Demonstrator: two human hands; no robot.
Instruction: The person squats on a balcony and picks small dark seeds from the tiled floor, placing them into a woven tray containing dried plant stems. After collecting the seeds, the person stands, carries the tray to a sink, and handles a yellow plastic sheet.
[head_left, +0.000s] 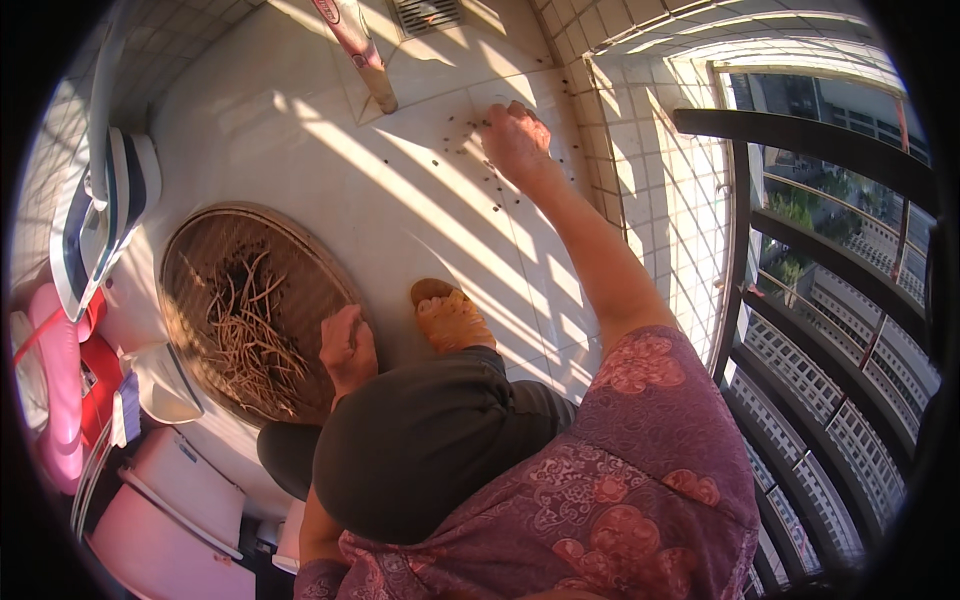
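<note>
Small dark seeds or beans (497, 208) lie scattered on the pale floor tiles near the wall. Among them my right hand (517, 142) reaches down with bent fingers; whether its fingertips pinch a seed cannot be told. My left hand (349, 346) is curled at the right rim of a round woven bamboo tray (313, 253), beside my knee; what is inside its fingers is hidden. Dry, brown, slender pods (251, 337) lie in a heap on the tray, with small dark bits at the upper end of the heap.
A pink cylindrical object (360, 52) stands ahead near a floor drain (429, 15). At left are a white dustpan (161, 386), a blue and white object (105, 217) and pink containers (172, 540). A tiled wall (637, 135) and a dark railing (817, 330) border the right. My sandalled foot (454, 319) rests between tray and wall.
</note>
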